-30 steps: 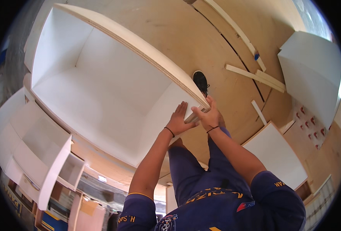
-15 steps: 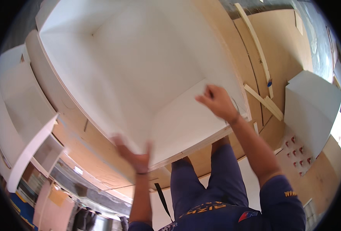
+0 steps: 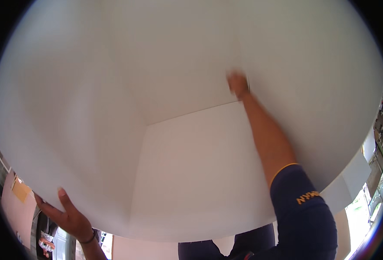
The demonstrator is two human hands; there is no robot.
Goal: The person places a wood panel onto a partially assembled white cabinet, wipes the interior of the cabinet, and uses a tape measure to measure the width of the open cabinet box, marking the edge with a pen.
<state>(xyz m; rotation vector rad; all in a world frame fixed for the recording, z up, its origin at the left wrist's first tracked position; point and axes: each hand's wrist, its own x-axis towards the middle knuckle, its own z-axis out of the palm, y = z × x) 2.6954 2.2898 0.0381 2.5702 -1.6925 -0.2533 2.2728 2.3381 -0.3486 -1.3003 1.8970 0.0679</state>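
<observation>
A large white-lined cabinet box [image 3: 178, 173] fills most of the view, its open side toward me. My left hand [image 3: 73, 220] rests at the box's near left edge, thumb and fingers stretched apart. The thumb lies over the white inner face and the fingers lie along the rim. Deep inside, my right hand [image 3: 237, 83] is by the far right inner corner, close to the seam between panels. Its fingers look curled but are blurred, and anything in them is too small or hidden to make out.
White side walls of the box rise around my right arm. Below the near edge my legs [image 3: 254, 240] show. Beyond the left rim are a pinkish board [image 3: 20, 208] and shelving items; at the right rim stands a pale panel [image 3: 351, 182] beside a bright opening.
I have leaned into the box, so its interior now fills the view. My right hand has reached deeper inside; my left hand has come to the left rim.
</observation>
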